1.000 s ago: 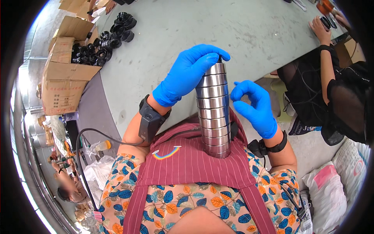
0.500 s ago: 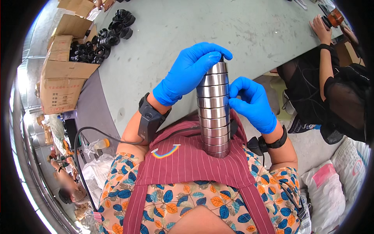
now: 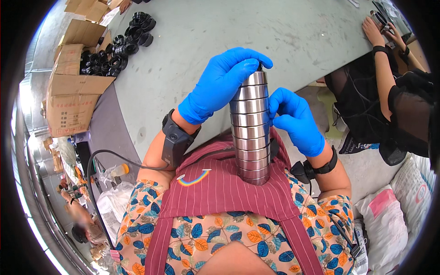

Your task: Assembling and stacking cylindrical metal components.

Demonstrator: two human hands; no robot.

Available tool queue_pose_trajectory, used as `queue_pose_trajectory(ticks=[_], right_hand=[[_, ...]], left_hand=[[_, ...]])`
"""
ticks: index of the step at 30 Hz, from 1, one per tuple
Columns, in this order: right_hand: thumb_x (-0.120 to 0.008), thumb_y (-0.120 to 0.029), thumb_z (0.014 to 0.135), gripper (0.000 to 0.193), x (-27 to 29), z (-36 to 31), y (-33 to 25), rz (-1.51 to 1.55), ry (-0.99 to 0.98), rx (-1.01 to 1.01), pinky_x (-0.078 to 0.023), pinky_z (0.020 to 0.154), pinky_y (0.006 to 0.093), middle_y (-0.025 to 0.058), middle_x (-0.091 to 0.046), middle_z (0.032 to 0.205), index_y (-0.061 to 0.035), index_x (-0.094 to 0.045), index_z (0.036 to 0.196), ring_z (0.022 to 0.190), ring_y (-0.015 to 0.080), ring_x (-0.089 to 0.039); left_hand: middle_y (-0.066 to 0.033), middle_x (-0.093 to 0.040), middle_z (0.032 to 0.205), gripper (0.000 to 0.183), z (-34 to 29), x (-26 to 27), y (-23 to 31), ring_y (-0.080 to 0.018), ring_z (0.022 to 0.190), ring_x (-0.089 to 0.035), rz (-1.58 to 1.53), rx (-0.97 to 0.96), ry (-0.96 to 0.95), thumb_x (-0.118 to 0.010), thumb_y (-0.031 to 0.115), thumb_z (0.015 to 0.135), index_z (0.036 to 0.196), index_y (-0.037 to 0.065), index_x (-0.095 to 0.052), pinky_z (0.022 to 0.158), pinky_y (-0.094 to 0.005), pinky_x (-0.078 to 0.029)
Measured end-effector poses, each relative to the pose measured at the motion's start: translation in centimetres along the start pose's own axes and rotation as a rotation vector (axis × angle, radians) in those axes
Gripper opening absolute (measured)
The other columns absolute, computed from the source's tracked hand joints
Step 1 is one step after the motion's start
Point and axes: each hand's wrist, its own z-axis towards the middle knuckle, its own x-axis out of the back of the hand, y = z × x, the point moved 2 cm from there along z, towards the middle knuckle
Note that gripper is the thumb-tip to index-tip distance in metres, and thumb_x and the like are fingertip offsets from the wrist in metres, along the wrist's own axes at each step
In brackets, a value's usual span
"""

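Note:
A column of shiny steel ring-like pieces (image 3: pixel 250 120), parted by dark lines, stands lengthwise against my maroon apron, its near end resting on the cloth. My left hand (image 3: pixel 217 82), in a blue glove, is closed over the far end, its fingers curled across a small black tip (image 3: pixel 261 67). At the column's right side is my gloved right hand (image 3: pixel 297 121), fingers curled in and thumb bent toward the index finger. Its fingertips meet the column's edge about midway. Whatever may lie between them is hidden.
A greenish-grey table (image 3: pixel 192 34) spreads ahead. An open cardboard box (image 3: pixel 75 103) holds black round parts (image 3: pixel 121 48), more lying beside it. A co-worker's hands (image 3: pixel 373 32) hold an object at the far right. White sacks (image 3: pixel 382 224) lie at the lower right.
My left hand keeps its hold on the column. My right fingers have shifted slightly along its side. The co-worker's amber, black-topped object is no longer seen; a shinier one is in those hands.

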Motion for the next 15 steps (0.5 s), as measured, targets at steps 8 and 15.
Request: queue_pose_trajectory(ticks=[8,15], right_hand=[[-0.061,-0.002,0.076,0.014,-0.1,0.1,0.3,-0.112,0.011,0.055,-0.043,0.075,0.0251,-0.0002,-0.054,0.086,-0.0033,-0.055,0.089,0.082,0.0073,-0.049],[-0.061,0.003,0.074,0.022,2.7,-0.4,1.3,-0.774,0.164,0.580,-0.047,0.093,0.0393,0.0055,-0.062,0.094,-0.0074,-0.064,0.093,0.085,0.0197,-0.059]], left_hand=[[-0.0065,-0.066,0.109,0.029,-0.1,0.2,-0.2,-0.0132,0.098,-0.058,-0.001,-0.013,-0.007,-0.046,0.018,0.094,0.109,0.002,-0.065,0.090,-0.0293,-0.046],[-0.0064,-0.066,0.109,0.030,0.0,0.3,-0.3,-0.0135,0.099,-0.058,-0.003,-0.026,0.012,-0.046,0.018,0.094,0.109,0.002,-0.065,0.092,-0.0293,-0.045]])
